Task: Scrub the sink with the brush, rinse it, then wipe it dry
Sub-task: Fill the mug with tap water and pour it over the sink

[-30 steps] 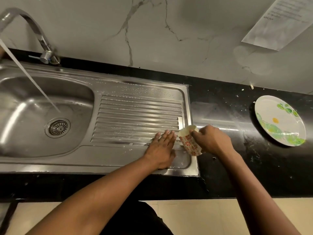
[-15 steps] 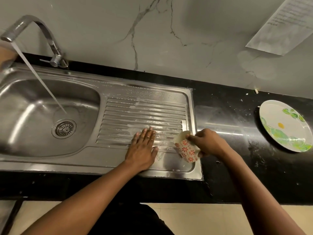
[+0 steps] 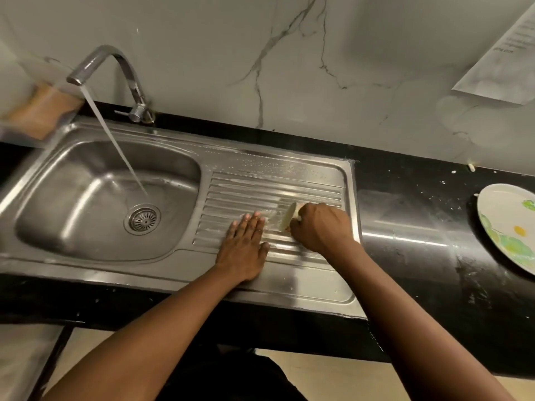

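Observation:
A steel sink with a ribbed drainboard is set into a black counter. My left hand lies flat on the wet drainboard, fingers together and holding nothing. Just right of it, my right hand grips a small floral paper cup, tipped on its side with its mouth toward my left hand, pouring water onto the ribs. The tap runs a stream into the basin, landing beside the drain. No brush is in view.
A floral plate sits on the black counter at the far right. An orange-brown object, blurred, stands left of the tap. A paper sheet hangs on the marble wall.
My right hand has moved the cup up onto the ribs and tipped it over. My left hand has slid left along the drainboard. The camera has shifted, so the tap shows in full.

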